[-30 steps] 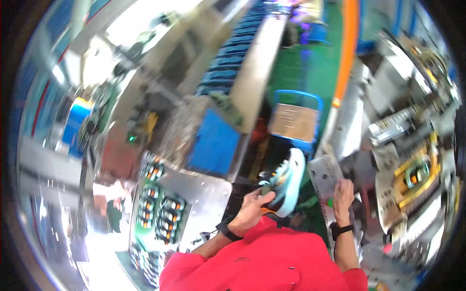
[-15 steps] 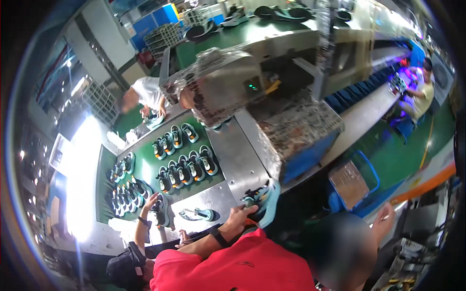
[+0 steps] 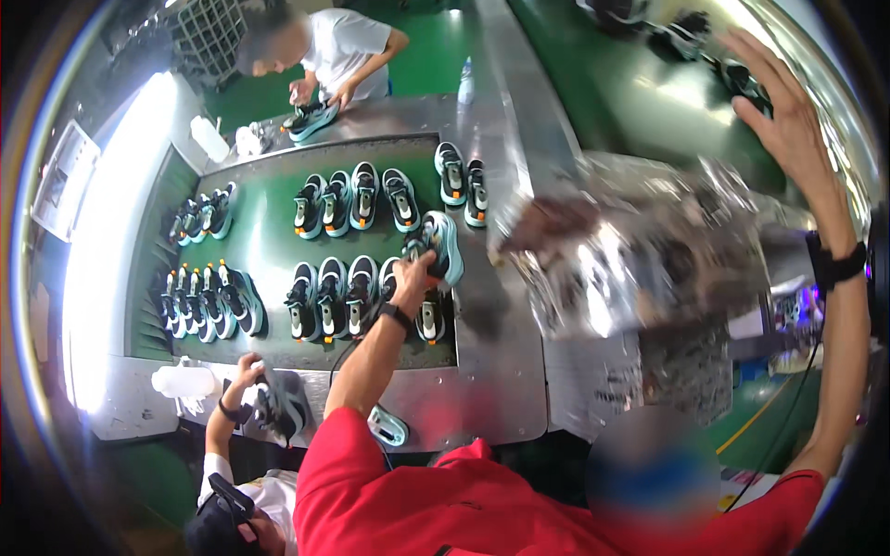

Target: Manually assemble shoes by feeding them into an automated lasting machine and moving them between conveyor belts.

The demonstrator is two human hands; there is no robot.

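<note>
A black and pale-teal sneaker (image 3: 445,243) is gripped in my left hand (image 3: 411,280), held over the right edge of the green belt, above a row of similar sneakers (image 3: 332,292). My left arm, with a black wristband, reaches forward. Up at the far right, my right hand (image 3: 788,120) is raised with its fingers spread and nothing in it. It appears close to dark shoes (image 3: 681,39) on a higher green belt, though I cannot tell whether it touches any. Two more sneakers (image 3: 461,183) stand at the belt's far right corner.
A foil-wrapped machine (image 3: 640,250) stands to my right. Left of me, a co-worker in a dark cap (image 3: 227,519) holds a sneaker (image 3: 280,408). Across the belt, a person in white (image 3: 348,56) handles another. A pale shoe-shaped piece (image 3: 387,426) lies on the metal ledge.
My left hand has carried the sneaker from near my body forward over the belt. My right hand has risen from the lower right. The co-worker on the left now holds a sneaker.
</note>
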